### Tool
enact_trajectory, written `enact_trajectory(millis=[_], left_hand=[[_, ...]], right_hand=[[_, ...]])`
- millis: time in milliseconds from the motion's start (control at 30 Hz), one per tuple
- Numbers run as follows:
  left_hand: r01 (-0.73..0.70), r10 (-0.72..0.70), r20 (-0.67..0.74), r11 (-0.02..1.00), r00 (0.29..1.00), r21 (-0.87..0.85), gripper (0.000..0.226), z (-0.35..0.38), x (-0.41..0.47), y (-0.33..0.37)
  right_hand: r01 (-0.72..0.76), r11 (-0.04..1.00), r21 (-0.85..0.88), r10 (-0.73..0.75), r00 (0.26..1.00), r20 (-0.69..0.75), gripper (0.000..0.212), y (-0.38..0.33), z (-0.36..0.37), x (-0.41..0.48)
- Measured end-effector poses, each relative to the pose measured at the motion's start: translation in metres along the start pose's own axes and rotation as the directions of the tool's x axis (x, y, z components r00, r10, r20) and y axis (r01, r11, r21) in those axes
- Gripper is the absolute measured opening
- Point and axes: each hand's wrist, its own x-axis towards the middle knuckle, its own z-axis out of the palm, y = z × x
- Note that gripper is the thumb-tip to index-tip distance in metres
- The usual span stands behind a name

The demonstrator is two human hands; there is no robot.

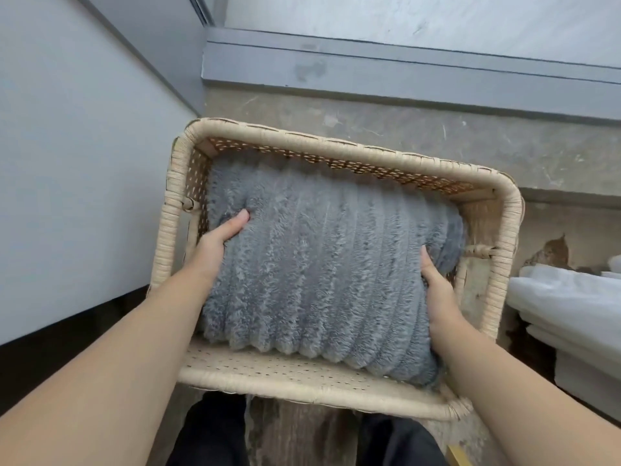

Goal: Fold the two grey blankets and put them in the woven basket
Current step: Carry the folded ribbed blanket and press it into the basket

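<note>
A folded grey ribbed blanket [319, 264] is held inside the woven basket [336, 150], gripped at its sides by the left hand [218, 243] and the right hand [437, 287] — not yet released. Whether the second blanket lies beneath cannot be told — it may remain to be done.
</note>
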Motion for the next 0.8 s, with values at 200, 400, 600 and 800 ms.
enact_trajectory(millis=[200, 400, 600, 800], left_hand=[[-0.006, 0.016, -0.115, 0.997, 0.993, 0.081, 0.038, -0.009, 0.036, -0.026], [0.001, 0.189, -0.364, 0.886, 0.912, 0.464, 0.069, 0.004, 0.033, -0.028], [-0.021, 0.314, -0.467, 0.847, 0.827, 0.531, 0.057, 0.034, 0.006, -0.014], [0.231, 0.357, -0.563, 0.653, 0.745, 0.721, 0.067, 0.075, -0.027, 0.000]], right_hand=[[0.044, 0.989, -0.144, -0.059, 0.993, -0.103, 0.138, 0.011, 0.005, 0.044], [-0.010, 0.967, -0.256, -0.021, 0.993, -0.118, 0.108, 0.009, 0.015, 0.045], [0.054, 0.928, -0.370, -0.210, 0.894, -0.396, 0.078, -0.003, 0.023, 0.004], [-0.012, 0.642, -0.767, -0.355, 0.881, -0.312, 0.081, -0.003, 0.057, -0.043]])
